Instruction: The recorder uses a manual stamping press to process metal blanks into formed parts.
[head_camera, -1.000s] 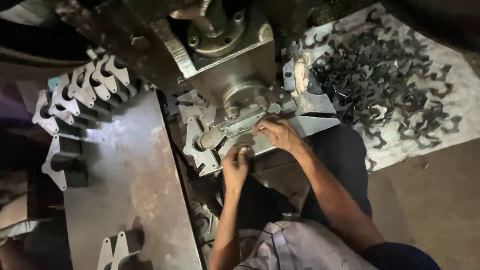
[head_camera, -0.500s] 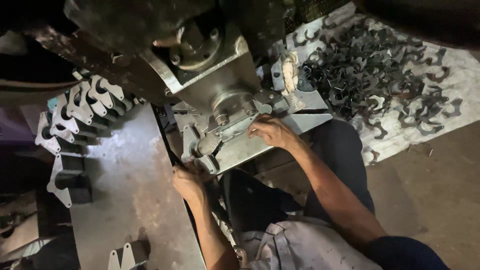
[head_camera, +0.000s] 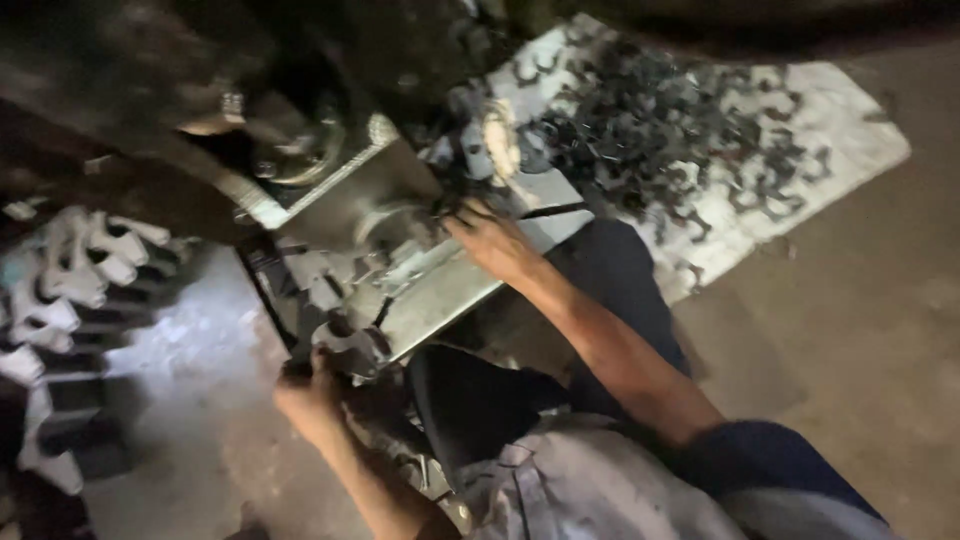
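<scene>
- Right hand (head_camera: 495, 240) resting on the press plate (head_camera: 450, 290), fingers curled down onto a stamped metal piece (head_camera: 400, 265) just under the ram, likely seating it.
- Left hand (head_camera: 310, 390) at the plate's near lower edge, fingers closed around a pale metal blank (head_camera: 345, 345), seemingly held ready.
- Two hands, one plate.
- Stacked blanks (head_camera: 70, 290) left of the plate, too blurred to count.
- Dark heap of finished pieces (head_camera: 650, 130) on a pale sheet (head_camera: 850, 140) right of the plate, uncountable.

Metal workshop: press machine (head_camera: 330, 190), stamped parts pile (head_camera: 650, 120).
</scene>
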